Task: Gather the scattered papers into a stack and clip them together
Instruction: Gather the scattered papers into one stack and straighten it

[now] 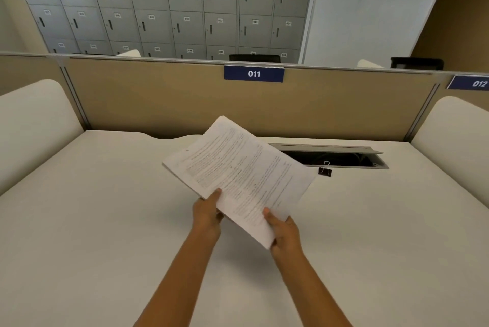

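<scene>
A stack of printed white papers (pixel 238 170) is held up above the white desk (pixel 92 220), tilted with its far corner pointing away from me. My left hand (pixel 207 214) grips its near left edge, thumb on top. My right hand (pixel 284 232) grips the near right corner, thumb on the top sheet. A black binder clip (pixel 325 171) with silver handles stands on the desk to the right of the stack, just in front of the cable slot, apart from both hands.
An open cable slot (pixel 344 158) with a raised grey flap runs along the back right of the desk. A tan partition (pixel 158 104) labelled 011 closes the back. White rounded side panels (pixel 34 125) flank the desk on both sides.
</scene>
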